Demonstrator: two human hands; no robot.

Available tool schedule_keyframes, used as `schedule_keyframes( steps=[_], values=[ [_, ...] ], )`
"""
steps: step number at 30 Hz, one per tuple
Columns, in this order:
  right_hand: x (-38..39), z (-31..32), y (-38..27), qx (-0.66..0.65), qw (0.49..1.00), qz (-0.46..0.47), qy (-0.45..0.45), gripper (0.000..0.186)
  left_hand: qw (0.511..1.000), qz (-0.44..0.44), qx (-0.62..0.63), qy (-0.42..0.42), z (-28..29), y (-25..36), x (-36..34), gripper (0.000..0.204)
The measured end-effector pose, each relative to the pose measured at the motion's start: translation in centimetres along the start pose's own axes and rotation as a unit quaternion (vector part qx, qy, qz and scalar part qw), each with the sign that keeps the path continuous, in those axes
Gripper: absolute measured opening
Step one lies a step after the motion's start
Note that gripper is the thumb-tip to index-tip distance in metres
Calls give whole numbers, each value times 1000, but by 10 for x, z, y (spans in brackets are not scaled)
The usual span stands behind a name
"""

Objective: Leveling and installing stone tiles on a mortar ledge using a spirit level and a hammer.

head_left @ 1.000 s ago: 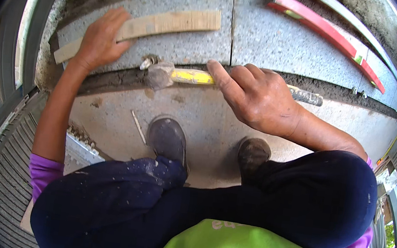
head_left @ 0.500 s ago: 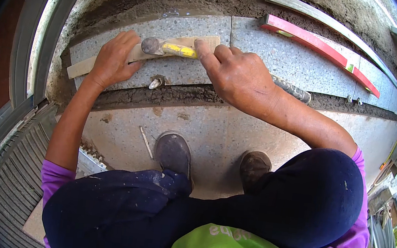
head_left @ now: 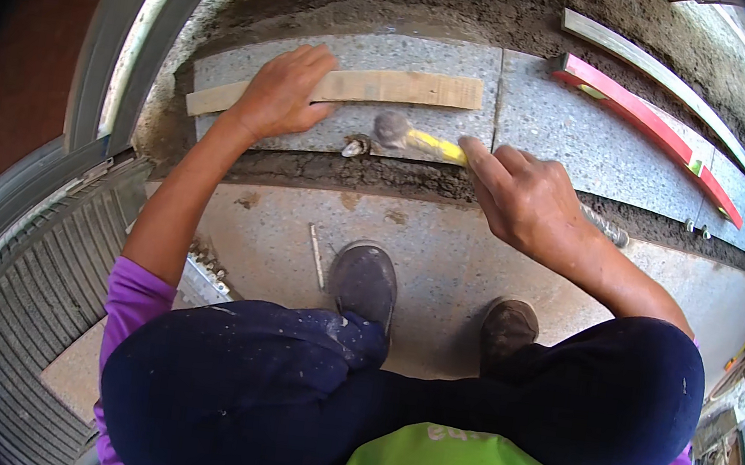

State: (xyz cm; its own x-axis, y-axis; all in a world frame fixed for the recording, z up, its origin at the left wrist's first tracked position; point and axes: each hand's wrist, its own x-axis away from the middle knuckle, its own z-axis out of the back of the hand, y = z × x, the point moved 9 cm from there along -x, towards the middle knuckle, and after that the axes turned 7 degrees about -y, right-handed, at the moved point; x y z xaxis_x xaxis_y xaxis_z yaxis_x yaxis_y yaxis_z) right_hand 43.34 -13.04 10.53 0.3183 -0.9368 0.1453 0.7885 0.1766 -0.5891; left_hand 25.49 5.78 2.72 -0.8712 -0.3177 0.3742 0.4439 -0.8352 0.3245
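Observation:
My left hand [head_left: 283, 96] is closed around a flat pale wooden batten [head_left: 399, 90], which lies along a grey speckled tile [head_left: 449, 61]. My right hand [head_left: 526, 196] grips a mallet [head_left: 392, 129] by its handle, with a yellow stretch of handle between hand and head. The mallet's rounded grey head hangs over the tile's near side, apart from the batten. A small pale lump [head_left: 356, 145] sits at the tile's near edge, by the mallet head.
A red spirit level [head_left: 646, 122] rests on the neighbouring tile at right, with a long straightedge [head_left: 671, 76] beyond it. Dark mortar fills the gap [head_left: 306, 169] before my shoes [head_left: 364, 287]. A metal frame [head_left: 103, 41] stands at left. A thin white stick [head_left: 317, 255] lies near my shoe.
The mallet has swung off the batten, toward me and to the right. My left hand stays on the batten. The whole view has shifted, so the scene sits farther right.

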Motion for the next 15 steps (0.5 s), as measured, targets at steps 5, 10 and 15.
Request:
schedule_keyframes(
  steps=[5,10,15],
  values=[
    [-50,10,-22,66,995,42,54,42,995,-15,-34,95,16,-3,20,64],
    [-92,0,-41,92,991,75,69,37,997,23,-31,63,9,-31,38,58],
    [-105,-14,-42,118,988,82,50,40,994,-4,9,106,16,-30,39,50]
  ],
)
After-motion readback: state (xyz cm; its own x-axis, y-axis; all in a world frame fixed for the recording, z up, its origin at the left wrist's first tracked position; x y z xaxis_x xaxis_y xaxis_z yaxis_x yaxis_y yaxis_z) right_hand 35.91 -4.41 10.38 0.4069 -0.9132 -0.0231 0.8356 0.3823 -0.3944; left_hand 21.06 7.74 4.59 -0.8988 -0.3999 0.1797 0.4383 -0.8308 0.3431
